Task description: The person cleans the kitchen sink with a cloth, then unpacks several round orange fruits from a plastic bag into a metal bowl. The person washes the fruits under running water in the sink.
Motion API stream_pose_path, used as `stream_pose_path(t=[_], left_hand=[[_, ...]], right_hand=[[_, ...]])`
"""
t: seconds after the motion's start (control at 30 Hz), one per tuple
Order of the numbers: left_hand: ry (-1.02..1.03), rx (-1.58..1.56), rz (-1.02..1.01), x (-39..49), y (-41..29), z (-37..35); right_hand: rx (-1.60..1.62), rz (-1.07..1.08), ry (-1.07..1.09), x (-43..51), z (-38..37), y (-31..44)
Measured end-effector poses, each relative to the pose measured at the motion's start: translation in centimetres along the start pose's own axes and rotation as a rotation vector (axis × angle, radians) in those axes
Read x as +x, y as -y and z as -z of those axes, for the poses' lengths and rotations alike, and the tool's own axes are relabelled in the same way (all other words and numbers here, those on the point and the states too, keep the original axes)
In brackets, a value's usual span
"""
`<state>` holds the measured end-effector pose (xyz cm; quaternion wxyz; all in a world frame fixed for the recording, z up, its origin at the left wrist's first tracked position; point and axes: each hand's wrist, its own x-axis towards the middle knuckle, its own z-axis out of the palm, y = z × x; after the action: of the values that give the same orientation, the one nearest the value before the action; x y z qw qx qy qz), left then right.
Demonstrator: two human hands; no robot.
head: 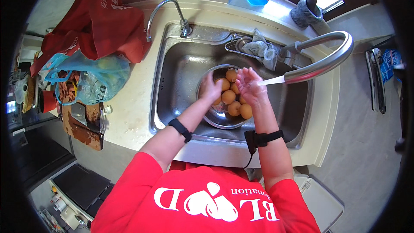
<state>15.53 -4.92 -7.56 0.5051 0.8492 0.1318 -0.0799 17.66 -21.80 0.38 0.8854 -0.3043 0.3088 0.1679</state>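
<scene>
A round metal bowl (223,123) stands in the stainless steel sink (181,61) with several round orange-brown fruits (228,97) in it. At the bowl's left side is my left hand (210,88), its fingers spread by the fruits and partly blurred. My right hand (250,85) is palm up over the bowl's right edge, fingers apart and holding nothing. Water from the curved metal faucet (318,68) runs onto that palm.
A wire rack with a grey mesh cloth (258,47) hangs at the sink's back. A thin second faucet (166,3) stands back left. Left lie a red bag (100,22), a blue plastic bag (100,77) and a cleaver (79,113) on a wooden board (69,124).
</scene>
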Motion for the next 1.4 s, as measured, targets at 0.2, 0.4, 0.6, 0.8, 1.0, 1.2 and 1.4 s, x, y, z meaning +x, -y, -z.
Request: stream_pose_path(t=[0.2,0.4,0.6,0.8,1.0,1.2,1.4], left_hand=[[0.851,-1.293,0.671,0.9,-7.3,-3.3],[0.579,-1.395,0.419,-1.0,-10.5,-4.9],[1.153,-1.839,0.030,0.6,-10.6,-5.4],[0.701,-1.434,0.521,-1.8,-10.8,-5.1],[0.396,-1.253,0.441,-1.2,-12.8,-2.8],[0.855,-1.566,0.238,0.1,-10.3,-4.8],[0.920,-1.289,0.464,-1.6,-8.3,-3.2]], right_hand=[[0.235,-0.263,0.394,-0.4,1.0,-0.3],[-1.131,0.918,-0.025,0.7,0.9,-0.8],[-1.401,0.801,-0.172,-2.5,-2.0,-2.1],[-0.633,0.275,-0.234,-1.7,-3.6,-0.1],[-0.570,0.388,0.019,-0.8,-1.6,-1.0],[-0.802,0.543,-0.084,-0.5,-2.2,-1.3],[-1.076,0.666,-0.093,1.5,2.8,-0.6]])
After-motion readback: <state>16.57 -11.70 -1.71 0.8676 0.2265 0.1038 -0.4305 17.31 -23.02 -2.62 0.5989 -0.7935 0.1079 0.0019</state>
